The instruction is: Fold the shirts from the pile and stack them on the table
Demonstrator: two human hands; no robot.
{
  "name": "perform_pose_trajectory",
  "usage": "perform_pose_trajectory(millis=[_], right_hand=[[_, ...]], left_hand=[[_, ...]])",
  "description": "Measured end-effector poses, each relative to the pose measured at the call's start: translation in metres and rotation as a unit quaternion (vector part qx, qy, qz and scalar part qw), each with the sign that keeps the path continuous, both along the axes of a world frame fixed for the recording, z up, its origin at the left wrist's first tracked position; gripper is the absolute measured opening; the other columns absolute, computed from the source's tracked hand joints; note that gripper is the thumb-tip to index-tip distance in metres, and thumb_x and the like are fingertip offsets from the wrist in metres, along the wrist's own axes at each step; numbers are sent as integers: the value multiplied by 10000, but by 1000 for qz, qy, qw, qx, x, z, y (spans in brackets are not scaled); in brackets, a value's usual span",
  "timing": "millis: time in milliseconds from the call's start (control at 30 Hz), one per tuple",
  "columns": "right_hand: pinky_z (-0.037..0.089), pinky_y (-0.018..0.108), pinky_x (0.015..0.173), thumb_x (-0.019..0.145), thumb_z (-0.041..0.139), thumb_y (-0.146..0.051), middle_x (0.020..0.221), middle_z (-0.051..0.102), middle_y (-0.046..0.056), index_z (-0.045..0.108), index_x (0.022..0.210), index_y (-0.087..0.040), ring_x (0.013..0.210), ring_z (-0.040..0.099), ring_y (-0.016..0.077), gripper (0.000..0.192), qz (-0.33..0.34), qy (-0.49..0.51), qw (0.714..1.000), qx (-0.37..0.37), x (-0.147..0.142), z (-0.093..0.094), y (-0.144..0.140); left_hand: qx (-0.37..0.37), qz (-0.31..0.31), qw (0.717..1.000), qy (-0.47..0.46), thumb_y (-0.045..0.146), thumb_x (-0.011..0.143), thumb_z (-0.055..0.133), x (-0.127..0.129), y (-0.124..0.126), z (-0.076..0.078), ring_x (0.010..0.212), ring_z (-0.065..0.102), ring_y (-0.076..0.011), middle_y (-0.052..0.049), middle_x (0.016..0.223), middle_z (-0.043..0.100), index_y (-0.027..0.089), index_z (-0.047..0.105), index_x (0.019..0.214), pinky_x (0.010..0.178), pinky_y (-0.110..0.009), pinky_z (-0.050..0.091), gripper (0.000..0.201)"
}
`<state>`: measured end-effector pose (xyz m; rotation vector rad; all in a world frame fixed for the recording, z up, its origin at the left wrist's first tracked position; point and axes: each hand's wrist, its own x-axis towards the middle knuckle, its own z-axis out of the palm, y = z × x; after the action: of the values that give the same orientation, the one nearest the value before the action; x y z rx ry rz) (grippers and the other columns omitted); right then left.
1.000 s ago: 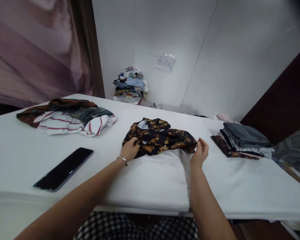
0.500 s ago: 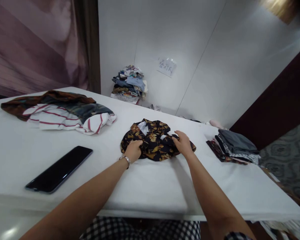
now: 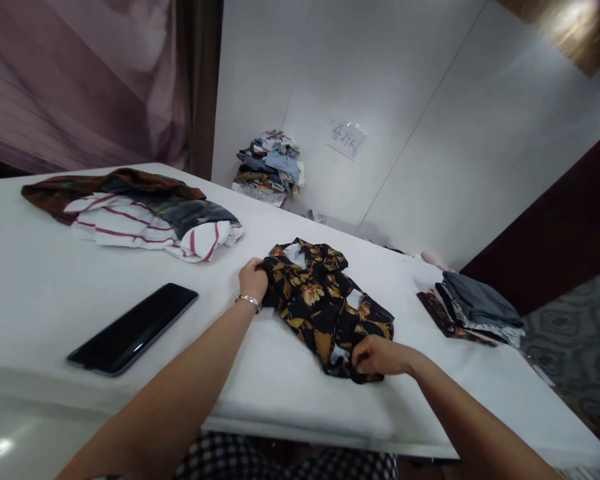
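A black shirt with gold flowers (image 3: pixel 313 297) lies rumpled on the white-covered table (image 3: pixel 290 407), with pale patches showing at its collar and through its folds. My left hand (image 3: pixel 254 279), a silver bracelet at the wrist, is closed on the shirt's left edge. At the lower right end, near the table's front edge, my right hand (image 3: pixel 375 355) pinches the fabric. The shirt stretches slantwise between both hands.
A black phone (image 3: pixel 135 328) lies at the left. Behind it are a striped white garment (image 3: pixel 130 227) and a brown garment (image 3: pixel 60 193). Folded clothes (image 3: pixel 475 307) are stacked at the right. A taller clothes pile (image 3: pixel 273 167) stands by the wall beneath a paper sign (image 3: pixel 347 139).
My right hand has moved down towards the table's front edge, drawing that end of the shirt with it. My left hand has shifted left and up along the shirt. The shirt is more spread out.
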<state>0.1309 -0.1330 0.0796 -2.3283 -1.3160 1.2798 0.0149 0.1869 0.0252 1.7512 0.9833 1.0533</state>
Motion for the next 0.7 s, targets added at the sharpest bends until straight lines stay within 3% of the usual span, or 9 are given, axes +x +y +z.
perform_pose_trajectory(millis=[100, 200, 300, 400, 500, 567, 700], right_hand=[[411, 201, 551, 711, 597, -240, 641, 628, -16, 700, 814, -168, 561, 531, 104, 162, -29, -33, 995, 86, 26, 15, 12], [454, 233, 628, 771, 553, -264, 729, 675, 15, 696, 854, -174, 653, 595, 141, 189, -125, -197, 961, 146, 62, 29, 29], [460, 273, 723, 747, 557, -184, 800, 704, 78, 709, 813, -167, 814, 641, 203, 167, -170, -343, 914, 134, 90, 37, 47], [457, 262, 772, 785, 540, -210, 899, 720, 75, 717, 900, -190, 887, 648, 199, 212, -152, -348, 913, 145, 99, 39, 71], [467, 250, 784, 851, 498, -290, 953, 722, 41, 681, 1070, -211, 874, 658, 178, 297, -119, -333, 921, 163, 97, 32, 103], [466, 285, 830, 855, 519, -352, 1014, 713, 65, 621, 1197, -200, 938, 653, 212, 388, -106, -342, 919, 162, 96, 22, 126], [450, 380, 907, 782, 624, -479, 1179, 649, 143, 472, 1359, -182, 1086, 608, 288, 667, -159, -336, 916, 148, 103, -9, 163]], left_hand=[[27, -42, 999, 0, 108, 670, 309, -6, -7, 9, 654, 515, -144, -7, 708, 581, 158, 564, 838, 600, -224, 420, 309], [81, -173, 981, 26, 77, 636, 332, -16, -26, 17, 708, 536, -140, 9, 702, 589, 173, 574, 751, 661, -217, 429, 285], [128, -353, 922, 92, 30, 542, 399, -19, -51, 16, 647, 537, -123, 38, 611, 594, 183, 569, 593, 627, -199, 413, 235], [161, -457, 861, 158, -8, 504, 438, -15, -68, 11, 582, 514, -112, 53, 552, 585, 193, 563, 538, 580, -202, 381, 239], [185, -481, 834, 198, -20, 540, 443, -11, -71, 9, 602, 520, -121, 44, 585, 605, 208, 583, 575, 574, -219, 365, 270], [197, -481, 827, 216, -18, 565, 441, -10, -70, 9, 613, 523, -130, 36, 599, 615, 216, 597, 599, 578, -229, 364, 283], [221, -478, 816, 237, -10, 589, 457, -13, -69, 8, 636, 535, -134, 30, 635, 644, 230, 621, 637, 600, -238, 371, 295]])
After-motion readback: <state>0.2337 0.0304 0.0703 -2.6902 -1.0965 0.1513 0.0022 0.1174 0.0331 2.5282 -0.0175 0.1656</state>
